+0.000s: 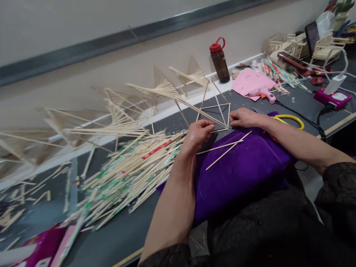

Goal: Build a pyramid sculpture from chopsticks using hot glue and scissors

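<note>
Pale wood all over, so starting at the hands: left hand [198, 132] is pinched narrow, looks like onto the end of a short stick [220, 131]. Right hand [244, 118] has its fingers bunched beside an upright of the stick frame [200, 111], can't tell if it's gripping. That frame sits just beyond both on the bench [111, 233], bottom corner between them and nearer the right fingertips; long axis runs off left and wallward, past the left hand. Purple cloth [239, 167] below, crossed loose sticks [222, 155] on it, then a stick pile [147, 163] left and pink glue gun [263, 92] right.
</note>
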